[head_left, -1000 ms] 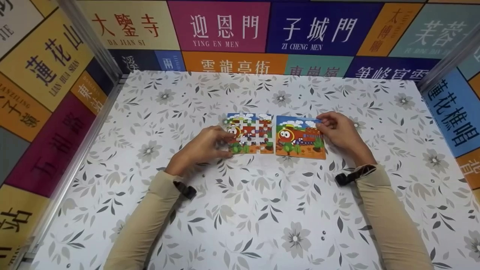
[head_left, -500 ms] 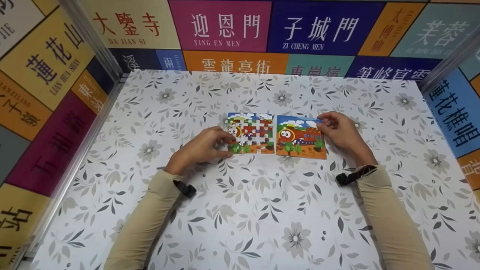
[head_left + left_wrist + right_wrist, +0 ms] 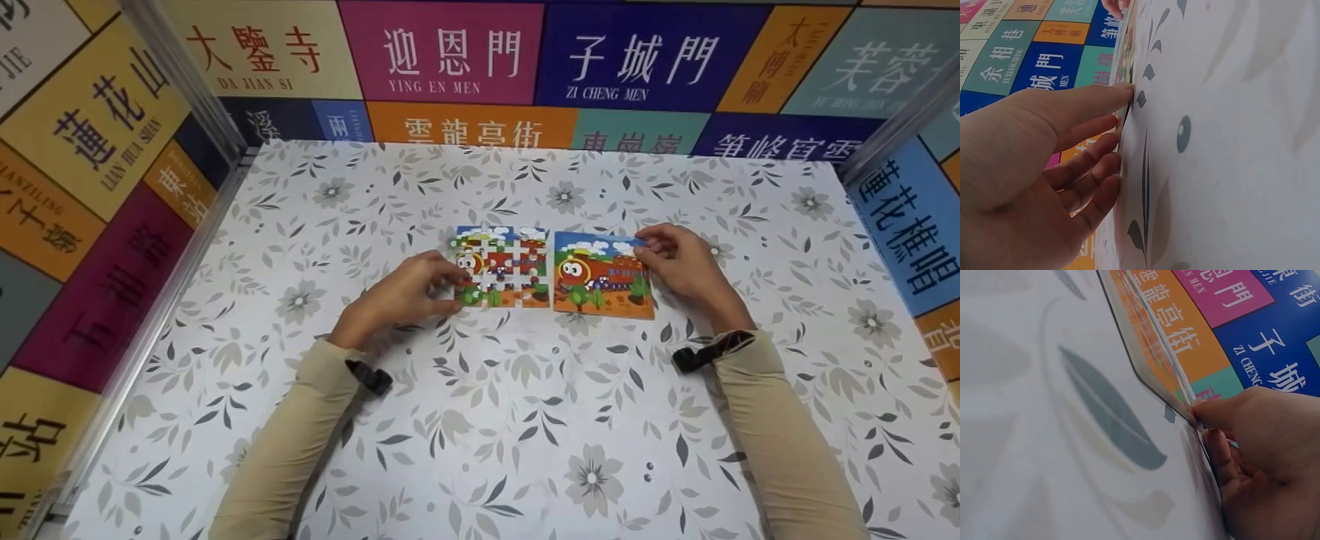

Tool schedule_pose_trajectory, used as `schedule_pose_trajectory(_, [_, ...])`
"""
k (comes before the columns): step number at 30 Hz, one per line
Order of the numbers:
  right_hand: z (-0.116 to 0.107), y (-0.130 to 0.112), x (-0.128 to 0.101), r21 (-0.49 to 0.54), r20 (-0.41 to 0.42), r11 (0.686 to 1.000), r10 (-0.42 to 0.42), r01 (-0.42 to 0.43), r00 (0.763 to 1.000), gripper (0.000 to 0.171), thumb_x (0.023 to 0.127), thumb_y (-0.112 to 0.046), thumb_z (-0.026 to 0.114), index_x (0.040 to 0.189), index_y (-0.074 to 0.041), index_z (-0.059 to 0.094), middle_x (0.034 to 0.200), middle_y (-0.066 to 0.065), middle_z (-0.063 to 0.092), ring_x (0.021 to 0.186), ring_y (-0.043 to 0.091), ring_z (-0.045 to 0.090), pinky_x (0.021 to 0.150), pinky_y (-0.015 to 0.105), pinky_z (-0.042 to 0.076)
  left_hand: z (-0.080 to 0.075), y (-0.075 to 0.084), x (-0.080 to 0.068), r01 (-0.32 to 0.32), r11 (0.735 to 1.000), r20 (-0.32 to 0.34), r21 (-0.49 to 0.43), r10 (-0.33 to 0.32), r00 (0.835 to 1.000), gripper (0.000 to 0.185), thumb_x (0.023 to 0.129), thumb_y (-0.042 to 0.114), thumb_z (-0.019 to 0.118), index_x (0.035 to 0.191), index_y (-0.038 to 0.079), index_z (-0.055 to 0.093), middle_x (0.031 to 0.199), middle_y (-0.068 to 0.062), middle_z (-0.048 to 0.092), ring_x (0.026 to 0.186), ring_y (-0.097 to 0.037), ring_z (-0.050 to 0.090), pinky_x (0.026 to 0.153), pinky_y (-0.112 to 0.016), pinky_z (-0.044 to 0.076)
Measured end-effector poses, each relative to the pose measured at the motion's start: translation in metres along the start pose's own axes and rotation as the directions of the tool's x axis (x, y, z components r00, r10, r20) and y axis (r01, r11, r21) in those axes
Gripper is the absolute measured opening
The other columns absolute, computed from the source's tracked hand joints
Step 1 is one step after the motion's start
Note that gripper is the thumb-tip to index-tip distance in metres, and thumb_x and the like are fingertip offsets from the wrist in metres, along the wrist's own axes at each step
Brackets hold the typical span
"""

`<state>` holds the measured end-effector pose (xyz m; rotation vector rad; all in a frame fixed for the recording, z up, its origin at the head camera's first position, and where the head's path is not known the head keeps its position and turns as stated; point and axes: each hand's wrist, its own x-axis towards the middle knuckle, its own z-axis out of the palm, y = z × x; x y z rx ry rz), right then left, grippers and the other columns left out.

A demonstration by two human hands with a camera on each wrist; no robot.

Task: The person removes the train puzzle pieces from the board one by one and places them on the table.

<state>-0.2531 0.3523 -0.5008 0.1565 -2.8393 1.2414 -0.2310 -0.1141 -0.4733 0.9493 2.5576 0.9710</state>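
A jigsaw puzzle of a train [image 3: 501, 264] lies on the table with pale gaps between its pieces. My left hand [image 3: 405, 294] rests at its left side, index finger over the lower left pieces and thumb near the bottom corner. The left wrist view shows the fingers [image 3: 1107, 163] loosely bent and apart from the thumb. Immediately right of the puzzle lies a square picture card [image 3: 602, 274] with the same train, whole. My right hand [image 3: 686, 266] pinches this card by its upper right corner; in the right wrist view the thumb [image 3: 1213, 410] meets the card's edge.
White cloth with grey flowers and leaves covers the table [image 3: 480, 420]. Coloured panels with large lettering [image 3: 442, 52] rise along the back and both sides. Dark straps with small cameras [image 3: 371, 379] sit on both wrists.
Both hands, the puzzle and the card stay almost where they were. Only a very slight shift of the whole view shows.
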Motion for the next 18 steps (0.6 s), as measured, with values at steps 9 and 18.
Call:
schedule_pose_trajectory(9, [0.001,-0.002,-0.001,-0.025,-0.013,0.999,0.029,-0.029,1.0,0.031,0.097,-0.028,0.068,0.123,-0.012,0.068,0.101,0.008,0.064,0.087,0.013,0.06,0.072,0.012,0.046,-0.005,0.0,0.003,-0.001,1.0,-0.033,0.023,0.001,0.999,0.042,0.091,0.03,0.076,0.128,0.013,0.068,0.115,-0.007,0.062,0.099,-0.022,0.062,0.084,-0.037,0.054])
schedule_pose_trajectory(18, [0.0,-0.003,-0.003,-0.05,-0.032,0.996,0.075,-0.076,0.997,0.033,0.097,-0.032,0.067,0.124,-0.014,0.067,0.101,0.005,0.063,0.088,0.014,0.059,0.073,0.016,0.045,-0.01,-0.007,0.013,-0.013,1.0,-0.175,0.018,0.016,0.984,0.037,0.094,0.023,0.072,0.127,0.009,0.068,0.117,-0.012,0.064,0.095,-0.026,0.063,0.08,-0.037,0.053])
